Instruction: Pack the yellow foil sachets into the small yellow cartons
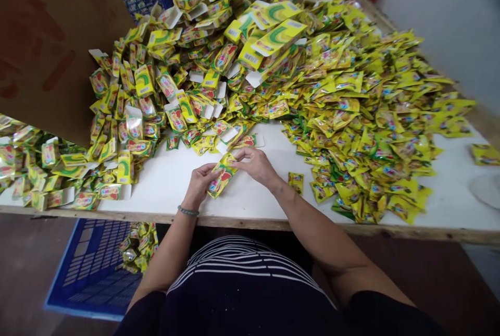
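White and wood-edged, the desk [269, 206] fills the middle of the frame, with a heap of yellow sachets [375, 117] spread over its right half and a pile of small yellow cartons [164, 91] across the upper left, beside a brown cardboard sheet [50, 39]. At lower centre the left hand [200, 182] and right hand [255, 165] both grip one small yellow carton [221, 176] just above the bare desk, fingers closed on its ends. A blue crate [89, 273] sits on the floor at lower left.

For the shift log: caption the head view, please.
Both hands, left and right, hold a yellow carton over a white table heaped with sachets and cartons.
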Demonstrator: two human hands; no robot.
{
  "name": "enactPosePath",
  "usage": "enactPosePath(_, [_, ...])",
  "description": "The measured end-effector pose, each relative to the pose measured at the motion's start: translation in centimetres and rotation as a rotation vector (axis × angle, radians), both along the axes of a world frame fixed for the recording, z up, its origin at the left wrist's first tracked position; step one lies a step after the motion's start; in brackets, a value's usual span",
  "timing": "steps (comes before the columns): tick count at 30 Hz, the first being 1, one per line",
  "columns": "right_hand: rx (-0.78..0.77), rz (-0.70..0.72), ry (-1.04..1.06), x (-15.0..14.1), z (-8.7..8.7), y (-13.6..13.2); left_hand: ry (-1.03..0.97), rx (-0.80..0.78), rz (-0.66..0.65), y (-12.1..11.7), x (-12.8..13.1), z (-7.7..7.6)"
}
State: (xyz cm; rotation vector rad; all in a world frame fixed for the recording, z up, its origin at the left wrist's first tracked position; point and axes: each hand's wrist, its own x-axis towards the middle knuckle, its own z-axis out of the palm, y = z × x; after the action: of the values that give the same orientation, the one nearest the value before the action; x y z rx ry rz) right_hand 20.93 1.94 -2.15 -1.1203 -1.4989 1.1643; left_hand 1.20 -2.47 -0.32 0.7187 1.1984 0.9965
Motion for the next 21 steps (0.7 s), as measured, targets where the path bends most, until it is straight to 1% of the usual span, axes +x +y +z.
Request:
enactPosePath(3, [-0.042, 0.04, 0.008, -0.1, 0.3, -0.2, 0.028, 0.009, -0.029, -0.1, -0.4, 0.1])
enactPosePath(7, [0.002, 0.006, -0.156, -1.0, 0.9, -1.0, 0.015, 0.016, -0.07, 0.1, -0.1, -0.4])
enactPosePath(9, [0.0, 0.022, -0.193, -1.3, 1.3, -1.3, 0.004, 0.027, -0.037, 0.2, 0.3, -0.7])
enactPosePath(13, [0.048, 0.054, -0.228, -1.8, 1.9, -1.7, 0.008, 0.056, 0.094, 0.4, 0.8, -0.9])
enactPosePath(17, [0.121, 0.07, -0.365, -2.7, 2.0, -2.0, 0.032, 0.126, 0.112, 0.4, 0.7, -1.0])
enactPosePath(18, [0.144, 0.051, -0.349, -2.9, 1.9, -2.1, 0.041, 0.158, 0.124, 0.4, 0.6, -1.0])
enactPosePath(19, [0.17, 0.002, -0.305, -3.1, 1.7, -2.2, 0.052, 0.193, 0.145, 0.4, 0.7, -1.0])
enactPosePath(21, [0.197, -0.129, -0.169, -3.2, 1.2, -2.2, 0.077, 0.259, 0.199, 0.4, 0.8, -1.1])
